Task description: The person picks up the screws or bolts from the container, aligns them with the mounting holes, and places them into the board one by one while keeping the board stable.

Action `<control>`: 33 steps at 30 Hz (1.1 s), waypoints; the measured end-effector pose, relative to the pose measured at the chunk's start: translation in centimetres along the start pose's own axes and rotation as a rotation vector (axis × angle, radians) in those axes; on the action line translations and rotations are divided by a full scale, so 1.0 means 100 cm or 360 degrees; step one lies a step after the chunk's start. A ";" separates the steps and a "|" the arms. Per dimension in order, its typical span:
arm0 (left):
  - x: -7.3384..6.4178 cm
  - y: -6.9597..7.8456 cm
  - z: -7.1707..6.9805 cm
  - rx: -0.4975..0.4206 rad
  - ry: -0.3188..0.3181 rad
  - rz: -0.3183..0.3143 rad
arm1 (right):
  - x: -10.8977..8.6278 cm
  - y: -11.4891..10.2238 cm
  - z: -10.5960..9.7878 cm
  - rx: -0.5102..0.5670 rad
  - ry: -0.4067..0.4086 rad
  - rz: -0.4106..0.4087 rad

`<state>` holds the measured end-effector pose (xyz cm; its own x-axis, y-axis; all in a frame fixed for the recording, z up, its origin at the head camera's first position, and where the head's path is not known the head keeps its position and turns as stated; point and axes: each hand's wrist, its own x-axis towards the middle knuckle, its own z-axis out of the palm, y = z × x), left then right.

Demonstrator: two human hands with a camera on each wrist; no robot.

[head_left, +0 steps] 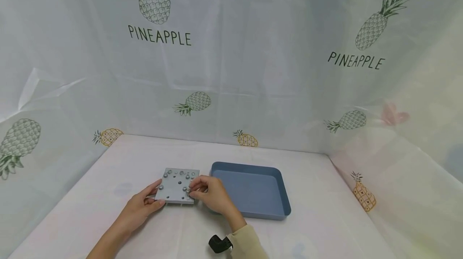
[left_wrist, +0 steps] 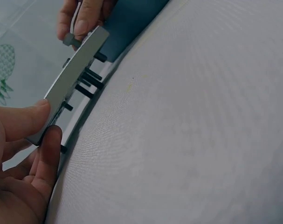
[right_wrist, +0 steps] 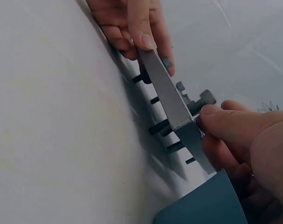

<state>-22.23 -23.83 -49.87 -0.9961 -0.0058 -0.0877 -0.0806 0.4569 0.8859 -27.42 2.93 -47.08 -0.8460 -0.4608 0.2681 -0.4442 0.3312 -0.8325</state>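
Observation:
A flat grey metal plate (head_left: pixel 173 192) with holes and several bolts is raised a little above the white-covered table. My left hand (head_left: pixel 139 210) grips its left edge, thumb on the near side in the head view. At the plate's right part, my right hand (head_left: pixel 213 195) pinches a bolt (right_wrist: pixel 207 97) with thumb and fingers. That bolt stands up from the top face, its hex head showing in the right wrist view. Dark bolt shanks (left_wrist: pixel 84 91) stick out below the plate in both wrist views.
A shallow blue tray (head_left: pixel 249 192) lies just right of the plate, under the right forearm. A black wrist device (head_left: pixel 218 244) sits by the beige sleeve (head_left: pixel 247 243). Pineapple-print sheeting (head_left: pixel 253 70) hangs behind the table and along its sides.

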 end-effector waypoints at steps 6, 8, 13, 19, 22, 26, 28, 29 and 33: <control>-0.002 0.001 -0.001 -0.0075 -0.0035 0.0010 | 0.000 0.003 -0.005 0.0009 -0.0024 -0.0028; -0.002 0.002 -0.001 -0.0077 -0.0035 0.0011 | 0.000 0.003 -0.008 0.0015 -0.0018 -0.0036; -0.003 0.002 -0.003 -0.0057 -0.0032 0.0005 | 0.001 -0.002 -0.021 0.0023 0.0072 -0.0053; -0.002 0.001 -0.002 -0.0045 -0.0033 -0.0009 | -0.002 -0.006 -0.048 -0.0092 0.0140 -0.0011; -0.002 0.001 -0.002 -0.0048 -0.0029 -0.0016 | -0.001 -0.004 -0.061 -0.0184 0.0084 0.0021; -0.003 0.001 -0.002 -0.0037 -0.0026 -0.0023 | 0.003 -0.003 -0.078 -0.0328 -0.0017 0.0008; -0.003 0.002 -0.002 -0.0034 -0.0026 -0.0026 | 0.006 -0.003 -0.086 -0.0392 -0.0073 -0.0008; -0.002 0.002 -0.003 -0.0034 -0.0029 -0.0023 | 0.008 -0.003 -0.090 -0.0424 -0.0104 -0.0007; -0.002 0.001 -0.002 -0.0042 -0.0039 -0.0018 | 0.016 0.003 -0.102 -0.0521 -0.0254 0.0003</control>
<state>-22.08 -23.96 -49.70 -0.9940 0.0114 -0.1085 -0.0929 0.4333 0.8964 -31.90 10.69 -41.90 -0.8016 -0.5742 0.1662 -0.5355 0.5663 -0.6266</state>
